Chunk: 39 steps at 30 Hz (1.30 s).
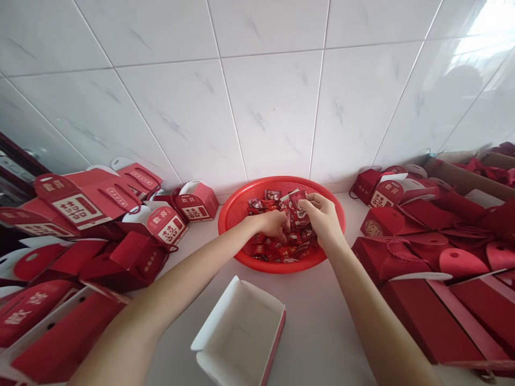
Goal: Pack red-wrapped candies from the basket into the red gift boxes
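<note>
Candies (289, 252) heaped in a red basket (281, 267), near the tiled wall (273, 118); open box (249, 335) nearer on the surface (317, 321). Right hand (324, 214) nearly closed, pinching a wrapped piece (299, 206) above the others; left hand (277, 225) curled low among them, palm hidden, cannot tell if holding any. Possible trouble: piece slipping from a shallow pinch; hands, so close, knocking together and scattering candies out of the basket

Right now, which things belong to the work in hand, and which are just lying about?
In use:
left hand, among wrapped packets
right hand, holding one packet
red basket
open box, probably

Apparently lying about:
left-side boxes
right-side boxes
brown carton
</note>
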### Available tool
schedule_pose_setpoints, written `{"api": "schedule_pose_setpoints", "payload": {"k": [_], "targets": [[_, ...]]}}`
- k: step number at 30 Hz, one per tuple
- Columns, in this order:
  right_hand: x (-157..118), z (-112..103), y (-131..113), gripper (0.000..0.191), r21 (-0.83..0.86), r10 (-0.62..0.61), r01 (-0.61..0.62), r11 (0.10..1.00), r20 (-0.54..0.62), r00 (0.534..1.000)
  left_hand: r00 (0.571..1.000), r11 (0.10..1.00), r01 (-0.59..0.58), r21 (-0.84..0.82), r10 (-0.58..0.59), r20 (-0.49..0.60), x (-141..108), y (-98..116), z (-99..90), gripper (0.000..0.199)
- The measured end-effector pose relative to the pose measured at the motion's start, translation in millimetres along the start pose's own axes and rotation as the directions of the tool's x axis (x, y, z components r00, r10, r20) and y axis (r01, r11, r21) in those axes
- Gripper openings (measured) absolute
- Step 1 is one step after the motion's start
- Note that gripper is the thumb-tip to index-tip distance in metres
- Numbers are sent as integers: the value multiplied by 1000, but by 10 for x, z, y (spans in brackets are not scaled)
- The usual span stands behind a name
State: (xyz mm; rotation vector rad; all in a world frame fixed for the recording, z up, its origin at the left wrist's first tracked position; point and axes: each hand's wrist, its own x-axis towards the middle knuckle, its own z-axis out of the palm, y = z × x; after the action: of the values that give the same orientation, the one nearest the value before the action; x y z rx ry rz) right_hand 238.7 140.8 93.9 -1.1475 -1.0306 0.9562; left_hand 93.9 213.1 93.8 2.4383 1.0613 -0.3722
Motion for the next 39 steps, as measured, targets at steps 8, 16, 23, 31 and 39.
{"api": "schedule_pose_setpoints", "payload": {"k": [8, 16, 23, 31, 39], "targets": [[2, -2, -7, 17, 9, 7, -7, 1000, -7, 1000, 1000, 1000, 21, 22, -22, 7, 8, -8, 11, 30], [3, -12, 10, 18, 51, 11, -9, 999, -39, 999, 999, 998, -17, 56, 19, -40, -26, 42, 1, 10], [30, -31, -1, 17, 201, 19, 23, 979, -208, 978, 969, 992, -46, 114, 72, -237, -44, 125, -1, 31], [39, -33, -5, 16, 255, 59, 1, 967, -225, 973, 971, 965, -229, 129, 236, -41, -5, 310, 130, 33], [60, -39, 23, 17, 240, 60, -7, 971, -213, 975, 986, 978, -80, 194, 105, -126, 67, 213, 118, 41]]}}
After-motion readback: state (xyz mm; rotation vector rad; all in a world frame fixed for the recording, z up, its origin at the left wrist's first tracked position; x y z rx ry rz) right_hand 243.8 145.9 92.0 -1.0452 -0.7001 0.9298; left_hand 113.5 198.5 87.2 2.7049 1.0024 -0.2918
